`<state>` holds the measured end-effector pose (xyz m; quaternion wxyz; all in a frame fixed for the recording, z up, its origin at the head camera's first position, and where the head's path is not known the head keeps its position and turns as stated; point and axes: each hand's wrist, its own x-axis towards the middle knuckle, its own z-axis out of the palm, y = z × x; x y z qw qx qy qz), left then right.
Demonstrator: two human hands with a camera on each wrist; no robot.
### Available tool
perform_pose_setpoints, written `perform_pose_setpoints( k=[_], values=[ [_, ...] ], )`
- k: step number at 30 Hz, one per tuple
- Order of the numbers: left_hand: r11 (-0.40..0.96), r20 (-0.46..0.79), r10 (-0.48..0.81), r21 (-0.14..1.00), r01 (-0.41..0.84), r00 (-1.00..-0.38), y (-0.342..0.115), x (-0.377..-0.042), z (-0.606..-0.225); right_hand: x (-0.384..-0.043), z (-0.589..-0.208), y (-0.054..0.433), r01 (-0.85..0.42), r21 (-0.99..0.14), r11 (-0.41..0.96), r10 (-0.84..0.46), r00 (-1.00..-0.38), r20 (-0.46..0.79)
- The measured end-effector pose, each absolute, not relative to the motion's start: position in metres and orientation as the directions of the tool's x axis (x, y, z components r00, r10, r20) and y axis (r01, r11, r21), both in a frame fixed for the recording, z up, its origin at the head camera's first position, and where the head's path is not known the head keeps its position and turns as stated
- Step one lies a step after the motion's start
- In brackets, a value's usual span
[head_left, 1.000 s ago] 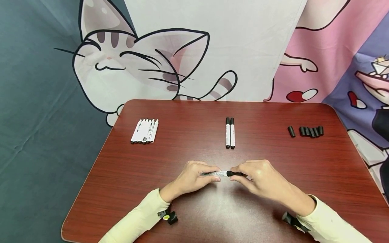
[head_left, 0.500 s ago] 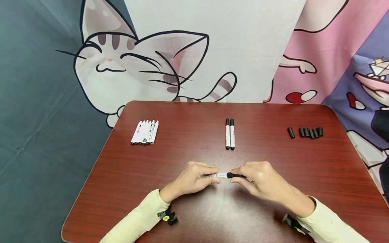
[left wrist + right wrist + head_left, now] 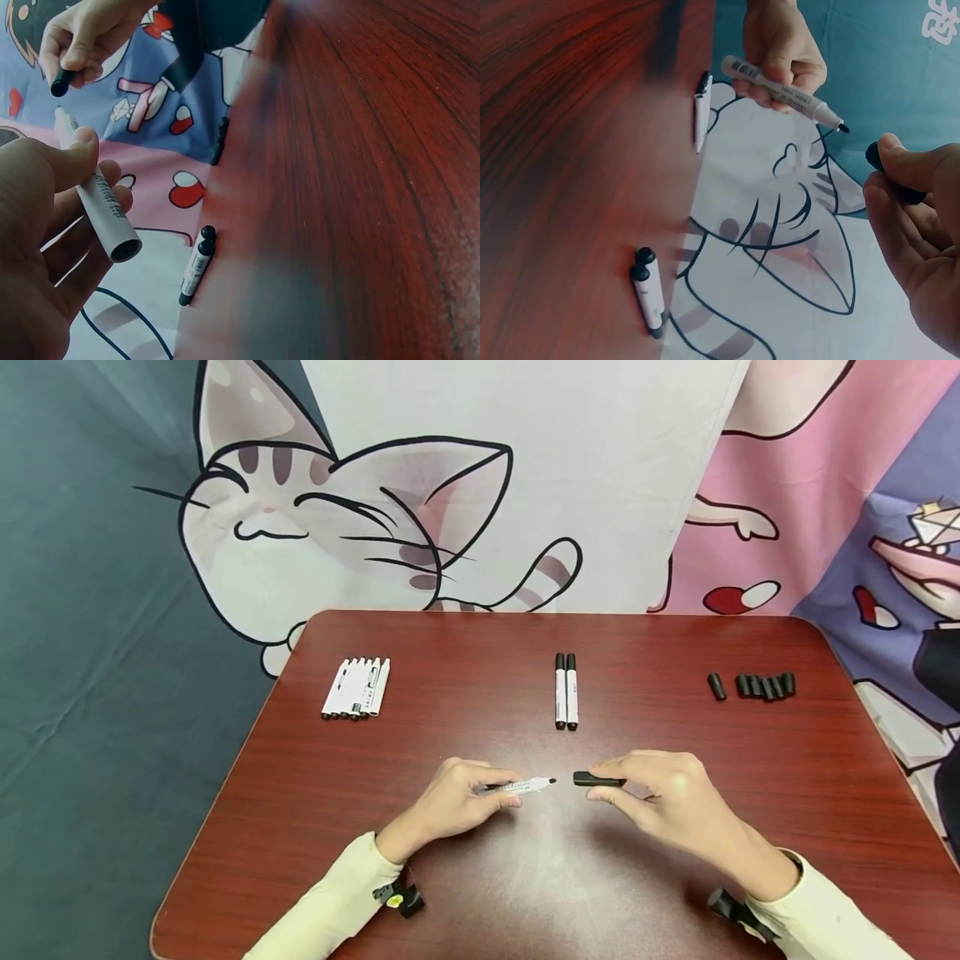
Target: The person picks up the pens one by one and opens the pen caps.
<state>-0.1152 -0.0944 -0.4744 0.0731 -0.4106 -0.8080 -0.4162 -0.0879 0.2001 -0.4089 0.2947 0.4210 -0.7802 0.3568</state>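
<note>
My left hand (image 3: 457, 800) pinches an uncapped white marker (image 3: 531, 786) between thumb and fingers, its dark tip pointing right. Close to that tip, my right hand (image 3: 667, 789) grips a black marker cap (image 3: 592, 779), held apart from the marker by a small gap. In the left wrist view the marker (image 3: 105, 206) slants across the fingers with its dark bottom end facing the camera. The right wrist view shows the bare nib of the marker (image 3: 795, 97) facing the cap (image 3: 900, 180), which sits between thumb and fingers.
Two capped markers (image 3: 566, 693) lie side by side at the table's middle back. Several uncapped white markers (image 3: 356, 687) lie in a row at the back left. Several black caps (image 3: 765, 686) are lined up at the back right, with one cap (image 3: 717, 687) slightly apart.
The cap has come off the marker. My left hand has moved slightly left with the marker, and my right hand slightly right with the cap, leaving a gap.
</note>
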Motion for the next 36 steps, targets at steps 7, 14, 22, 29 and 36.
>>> perform_pose_setpoints(
  k=[7, 14, 22, 29, 36],
  values=[
    [0.291, 0.394, 0.556, 0.733, 0.615, -0.732, -0.097, -0.112, -0.473, -0.091, -0.417, 0.208, -0.837, -0.359, 0.413, -0.383, -0.517, 0.766],
    [0.301, 0.372, 0.503, 0.771, 0.561, -0.78, -0.108, -0.115, -0.462, -0.097, -0.427, 0.219, -0.802, -0.392, 0.451, -0.344, -0.562, 0.752],
    [0.336, 0.384, 0.399, 0.784, 0.522, -0.833, -0.132, -0.123, -0.449, -0.1, -0.438, 0.227, -0.744, -0.423, 0.517, -0.316, -0.625, 0.714],
    [0.366, 0.465, 0.321, 0.742, 0.561, -0.825, -0.156, -0.137, -0.439, -0.1, -0.442, 0.232, -0.717, -0.447, 0.534, -0.298, -0.655, 0.694],
    [0.474, 0.445, 0.192, 0.739, 0.479, -0.875, -0.189, -0.157, -0.43, -0.1, -0.444, 0.234, -0.708, -0.454, 0.541, -0.286, -0.662, 0.692]
  ],
)
